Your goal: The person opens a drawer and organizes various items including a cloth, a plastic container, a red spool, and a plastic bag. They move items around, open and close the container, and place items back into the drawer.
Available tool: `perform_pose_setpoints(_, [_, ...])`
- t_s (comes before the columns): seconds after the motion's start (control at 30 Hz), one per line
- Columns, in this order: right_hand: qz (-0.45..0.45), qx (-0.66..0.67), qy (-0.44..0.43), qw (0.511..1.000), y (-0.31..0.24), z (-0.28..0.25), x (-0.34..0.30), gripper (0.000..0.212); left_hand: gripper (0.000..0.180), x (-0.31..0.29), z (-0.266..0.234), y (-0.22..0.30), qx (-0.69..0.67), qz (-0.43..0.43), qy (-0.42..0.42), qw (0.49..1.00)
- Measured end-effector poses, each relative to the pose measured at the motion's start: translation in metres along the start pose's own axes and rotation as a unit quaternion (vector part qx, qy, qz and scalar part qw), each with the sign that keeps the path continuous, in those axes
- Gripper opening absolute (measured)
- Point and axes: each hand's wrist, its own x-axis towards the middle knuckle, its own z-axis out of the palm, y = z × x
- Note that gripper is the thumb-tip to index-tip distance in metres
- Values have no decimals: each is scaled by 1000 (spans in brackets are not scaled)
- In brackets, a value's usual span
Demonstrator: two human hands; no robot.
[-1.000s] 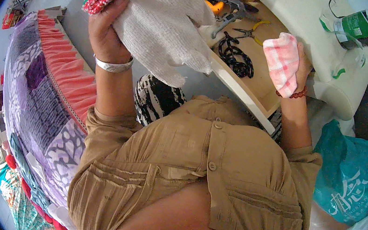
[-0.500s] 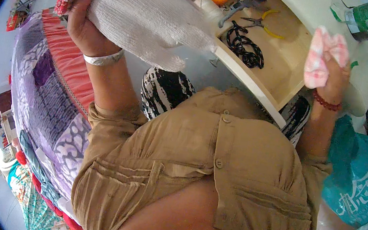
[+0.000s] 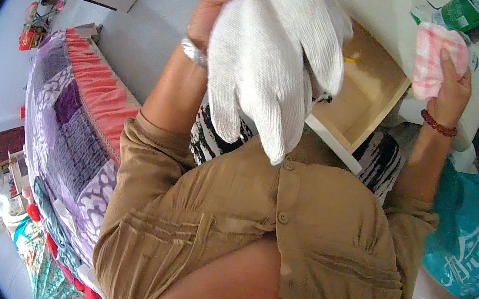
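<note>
My left hand [image 3: 209,14] is closed on the cuff end of white knitted work gloves [image 3: 258,60]. They hang with their fingers pointing down, over the near side of an open wooden drawer [image 3: 377,86]. At the right, my right hand [image 3: 453,88] holds a folded pink-and-white checked cloth [image 3: 439,58], the thumb lying across it. The gloves cover much of the drawer, and most of what lies in it is hidden. Only a bit of a yellow handle [image 3: 351,60] shows past the glove fingers.
A green package [image 3: 463,16] stands on the white desktop [image 3: 387,11], beyond the cloth. A teal plastic bag [image 3: 466,236] is at the lower right. To the left stands a bed with a purple patterned cover [image 3: 66,119] and a coral ruffle [image 3: 99,81].
The gloves have swung right and now hang down in front of the drawer, hiding the tools seen in it before. My right hand has shifted slightly right with the cloth.
</note>
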Motion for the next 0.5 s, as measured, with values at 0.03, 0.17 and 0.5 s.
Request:
perform_pose_setpoints(0.03, [4,8,-14,1000,3,0,0,24,29,3,1,-4,9,-42,0,999])
perform_pose_setpoints(0.17, [7,7,-39,999,13,-5,2,22,38,29,14,-29,104,-202,-18,974])
perform_pose_setpoints(0.5, [-69,-240,-107,962,23,0,-4,16,25,106,-2,-88,303,-373,-48,876])
